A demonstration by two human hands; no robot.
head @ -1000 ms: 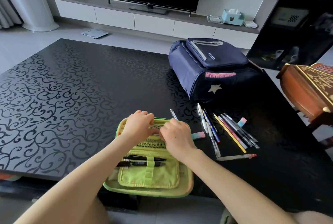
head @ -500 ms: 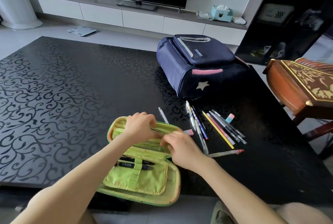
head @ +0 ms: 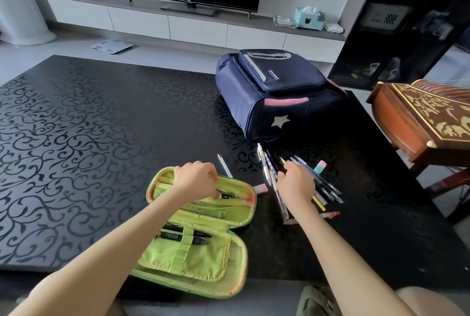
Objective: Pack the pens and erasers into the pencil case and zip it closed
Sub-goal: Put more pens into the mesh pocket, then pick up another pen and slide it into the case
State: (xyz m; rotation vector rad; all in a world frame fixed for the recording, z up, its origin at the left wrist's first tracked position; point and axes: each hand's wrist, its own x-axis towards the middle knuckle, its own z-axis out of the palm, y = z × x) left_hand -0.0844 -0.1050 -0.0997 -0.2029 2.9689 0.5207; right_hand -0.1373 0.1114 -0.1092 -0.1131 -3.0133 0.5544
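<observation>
1. Pencil case (head: 201, 259): green, lying unzipped at the near edge of the black patterned table (head: 76, 137); I count two black pens (head: 185, 237) under its elastic loop.
2. Left hand (head: 195, 178): I see it resting on the case's far half, fingers curled at the mesh pocket; what they pinch I cannot tell.
3. Right hand (head: 295, 183): over the loose pens (head: 320, 183) right of the case, fingers bent onto them; firm grasp unclear.
4. Erasers: one (head: 260, 188) touching the case's right end, another (head: 320, 166) beyond the pens.
5. Navy backpack (head: 274, 97): behind the pens.
</observation>
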